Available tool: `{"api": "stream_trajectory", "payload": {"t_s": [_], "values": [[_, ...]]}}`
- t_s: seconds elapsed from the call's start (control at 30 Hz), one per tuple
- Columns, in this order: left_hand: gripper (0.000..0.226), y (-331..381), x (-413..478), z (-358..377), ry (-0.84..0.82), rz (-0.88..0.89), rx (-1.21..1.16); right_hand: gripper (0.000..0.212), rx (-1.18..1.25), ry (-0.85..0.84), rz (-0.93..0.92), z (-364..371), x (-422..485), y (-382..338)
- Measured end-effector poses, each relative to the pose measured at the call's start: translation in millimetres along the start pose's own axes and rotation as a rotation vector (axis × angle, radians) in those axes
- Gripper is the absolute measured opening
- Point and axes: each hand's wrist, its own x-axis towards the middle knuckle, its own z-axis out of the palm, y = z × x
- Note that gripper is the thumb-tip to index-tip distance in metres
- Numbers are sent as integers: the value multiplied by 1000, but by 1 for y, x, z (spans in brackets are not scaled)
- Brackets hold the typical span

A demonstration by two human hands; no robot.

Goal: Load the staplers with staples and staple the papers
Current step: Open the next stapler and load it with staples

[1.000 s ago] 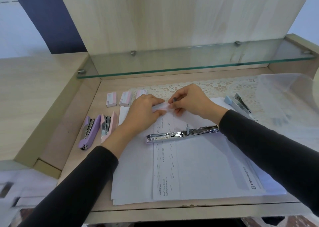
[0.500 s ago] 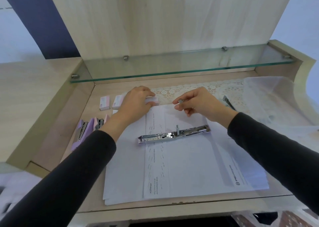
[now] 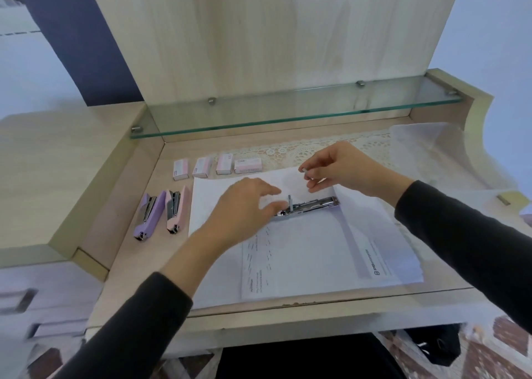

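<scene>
Loading step: staples are pinched and ready, but not yet in the open stapler.

The silver stapler (image 3: 313,204) lies opened flat on the papers (image 3: 316,257) mid-tabletop (image 3: 138,263). Our left hand (image 3: 244,205) reaches over its left end, grip released and fingers loose; we cannot tell if they touch it. Our right hand (image 3: 342,168) hovers just beyond its far side, grip pinching a small staple strip (image 3: 304,170). Next, we judge, the left steadies the body while the right lowers the strip squarely into the channel.
</scene>
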Motion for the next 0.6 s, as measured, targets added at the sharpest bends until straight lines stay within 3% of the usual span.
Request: {"api": "stream_trajectory", "payload": {"t_s": [0.1,0.23,0.37,0.6], "values": [[41,3,-7,21,7,43,153,12,-246,75,-80,2,-6,2],[23,1,-13,37,148,73,173,9,-535,129,-204,8,-18,7],[19,-2,-21,47,298,116,153,8,-660,93,-331,15,-28,17],[20,-6,-23,49,338,131,124,17,-773,123,-495,24,-32,36]]}}
